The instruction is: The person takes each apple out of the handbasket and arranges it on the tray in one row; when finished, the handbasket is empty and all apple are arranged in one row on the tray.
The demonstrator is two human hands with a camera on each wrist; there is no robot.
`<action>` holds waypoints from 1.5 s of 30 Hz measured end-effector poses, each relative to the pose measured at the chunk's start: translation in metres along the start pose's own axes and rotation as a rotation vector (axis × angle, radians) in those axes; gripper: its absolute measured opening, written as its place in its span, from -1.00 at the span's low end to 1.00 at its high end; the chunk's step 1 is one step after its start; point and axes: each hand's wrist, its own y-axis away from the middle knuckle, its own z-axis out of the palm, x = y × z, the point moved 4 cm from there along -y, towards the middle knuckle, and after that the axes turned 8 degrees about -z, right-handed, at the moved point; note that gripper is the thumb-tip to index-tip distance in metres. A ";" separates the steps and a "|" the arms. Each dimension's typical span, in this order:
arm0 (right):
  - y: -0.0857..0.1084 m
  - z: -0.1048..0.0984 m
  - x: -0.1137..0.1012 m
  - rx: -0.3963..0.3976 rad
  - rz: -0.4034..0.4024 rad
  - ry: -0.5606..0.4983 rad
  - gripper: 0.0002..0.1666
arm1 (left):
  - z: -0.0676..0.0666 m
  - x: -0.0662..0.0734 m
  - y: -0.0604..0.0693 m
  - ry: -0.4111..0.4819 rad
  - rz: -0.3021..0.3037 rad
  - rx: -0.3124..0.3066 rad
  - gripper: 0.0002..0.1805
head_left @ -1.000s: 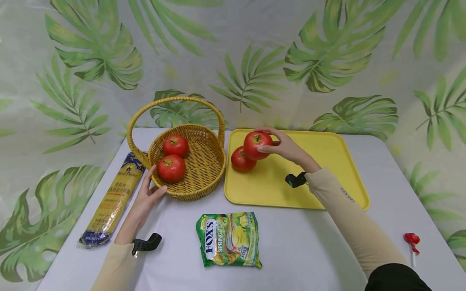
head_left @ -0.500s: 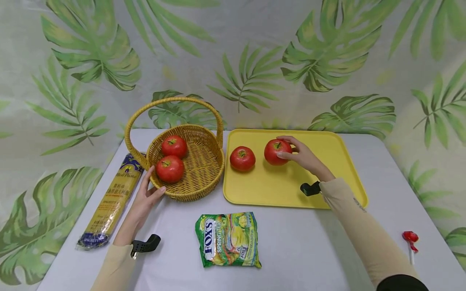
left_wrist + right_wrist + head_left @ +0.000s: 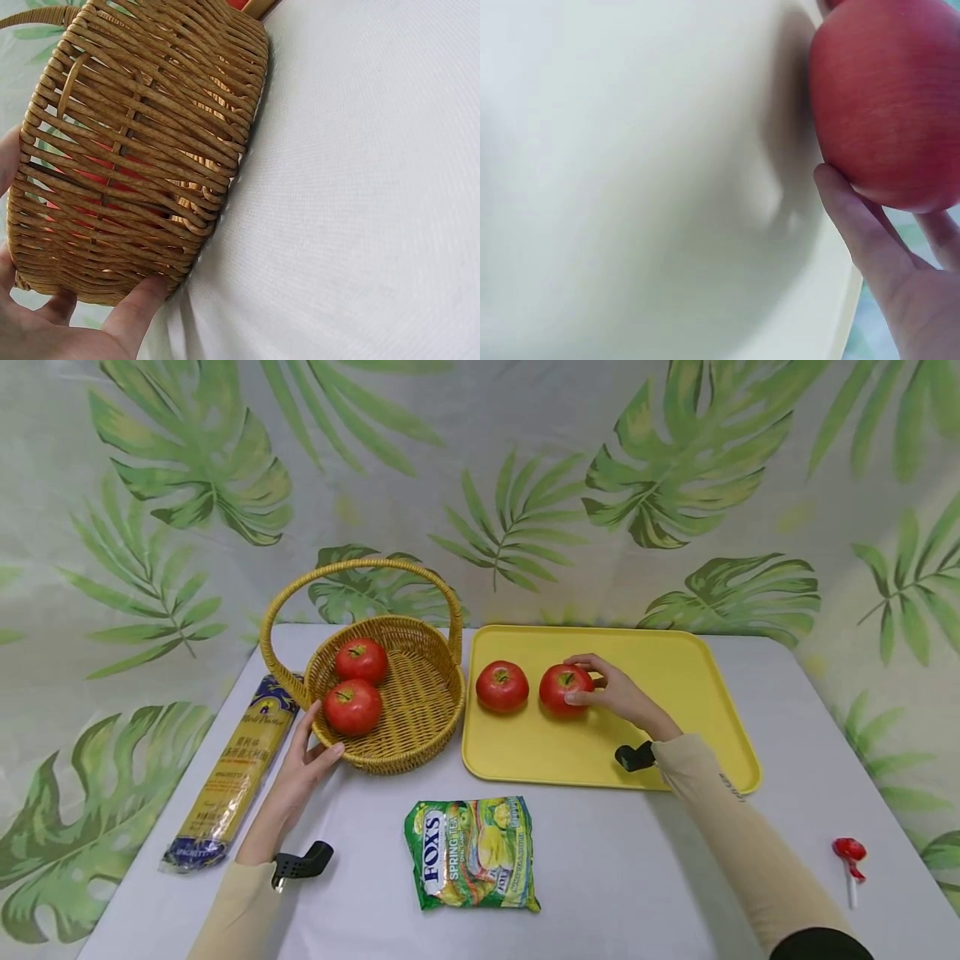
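My right hand (image 3: 624,697) grips a red apple (image 3: 564,691) from its right side, with the thumb on the near face. In the right wrist view the held apple (image 3: 889,101) is close over the yellow tray (image 3: 543,760); I cannot tell whether it touches. Another red apple (image 3: 502,686) sits to its left on the tray. My left hand (image 3: 303,768) holds the wicker basket (image 3: 420,760) at its front-left side, thumb low on the weave in the left wrist view. Two apples, a far one (image 3: 362,660) and a near one (image 3: 352,707), lie in the basket's left half.
A pack of spaghetti (image 3: 236,768) lies left of the basket. In front of the tray is a green bag of Fox's candy (image 3: 472,853). A red lollipop (image 3: 849,860) lies near the table's right edge. A leaf-patterned cloth (image 3: 510,527) hangs behind.
My right hand has carried its apple rightward, away from the other tray apple, then lowered it toward the tray. My left hand stays on the basket.
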 end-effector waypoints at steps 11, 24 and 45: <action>-0.008 0.003 0.020 -0.023 -0.013 0.014 -0.25 | 0.001 0.001 0.001 -0.007 0.005 -0.007 -0.13; -0.021 0.016 -0.023 0.132 -0.249 -0.040 -0.50 | 0.000 -0.001 0.000 -0.006 0.008 0.005 -0.13; -0.094 0.150 -0.140 -0.245 -0.422 -0.007 -0.40 | 0.000 0.000 -0.001 0.011 -0.002 0.017 -0.13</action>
